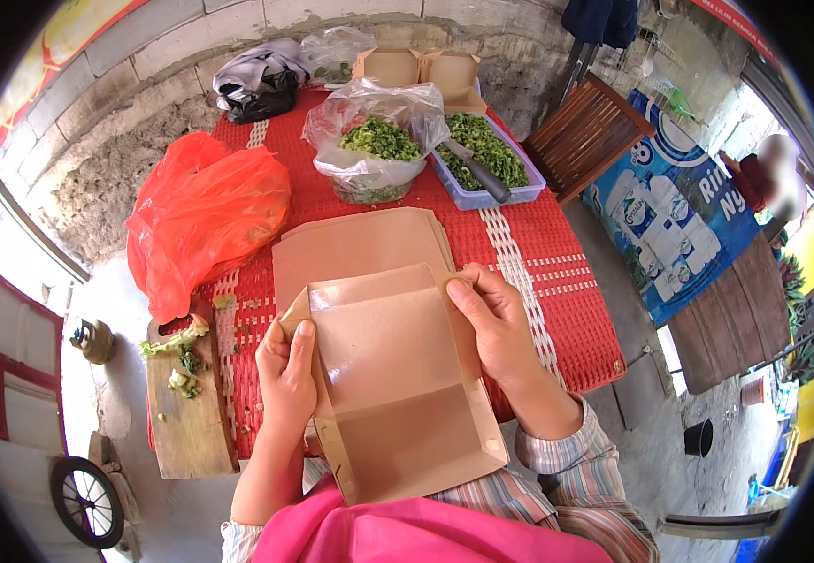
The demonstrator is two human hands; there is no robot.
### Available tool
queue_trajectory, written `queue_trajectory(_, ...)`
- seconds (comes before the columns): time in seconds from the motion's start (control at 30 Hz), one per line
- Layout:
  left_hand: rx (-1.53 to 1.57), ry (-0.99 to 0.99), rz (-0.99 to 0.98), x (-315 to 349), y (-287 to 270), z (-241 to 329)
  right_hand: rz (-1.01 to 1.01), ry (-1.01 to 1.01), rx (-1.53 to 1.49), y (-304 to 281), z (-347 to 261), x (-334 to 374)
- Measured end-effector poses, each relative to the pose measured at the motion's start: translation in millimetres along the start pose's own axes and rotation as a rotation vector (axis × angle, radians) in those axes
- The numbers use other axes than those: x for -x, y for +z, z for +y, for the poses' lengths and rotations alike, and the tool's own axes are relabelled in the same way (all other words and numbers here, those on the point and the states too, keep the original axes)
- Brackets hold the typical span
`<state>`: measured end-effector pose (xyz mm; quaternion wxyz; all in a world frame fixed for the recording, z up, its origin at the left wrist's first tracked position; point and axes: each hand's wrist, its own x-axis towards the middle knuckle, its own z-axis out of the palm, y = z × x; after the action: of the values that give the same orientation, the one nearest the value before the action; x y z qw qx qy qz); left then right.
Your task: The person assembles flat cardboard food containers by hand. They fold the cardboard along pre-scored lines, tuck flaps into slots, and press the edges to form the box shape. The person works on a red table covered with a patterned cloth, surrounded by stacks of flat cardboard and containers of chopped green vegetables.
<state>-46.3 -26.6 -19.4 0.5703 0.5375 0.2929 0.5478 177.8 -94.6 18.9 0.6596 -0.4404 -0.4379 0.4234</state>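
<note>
Between my two hands is a brown cardboard food box (390,342), opened out, its glossy inner side facing me and its lower part folded up into a tray. My left hand (287,371) pinches the left edge near the upper corner, thumb on top. With thumb and fingers, my right hand (493,324) grips the upper right corner. Just beyond the box, a stack of flat brown cardboard sheets (360,242) lies on the red woven tablecloth (538,272).
Left are a red plastic bag (205,216) and a wooden cutting board (186,427) with vegetable scraps. Farther back stand a clear bag of chopped greens (379,141), a blue-rimmed tub of greens (487,155) with a knife (476,171) across it, and folded boxes (449,70). A wooden chair (587,136) stands right.
</note>
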Motion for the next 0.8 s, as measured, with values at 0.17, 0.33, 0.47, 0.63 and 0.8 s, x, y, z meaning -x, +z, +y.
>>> queue_trajectory(0.17, -0.178, -0.037, -0.008, -5.5, 2.1, -0.2, 0.049, -0.136, 0.139, -5.5, 19.0, -7.4)
queue_trajectory(0.33, -0.337, 0.061, 0.029, 3.9, 2.4, 11.6, 0.134, -0.171, 0.537, -5.6, 30.6, -12.5)
queue_trajectory(0.47, -0.430, 0.058, -0.070, 15.9, -12.5, 8.4, 0.129, -0.091, 0.794, -2.8, 21.9, -10.3)
queue_trajectory(0.63, -0.800, -0.019, -0.191, 26.7, -23.5, 5.4, 0.120, -0.176, 0.595, -8.6, 45.1, -13.0)
queue_trajectory(0.8, -0.459, -0.339, -0.284, 35.0, -28.4, 22.1, -0.009, -0.078, 0.663, -18.8, 30.7, 5.4)
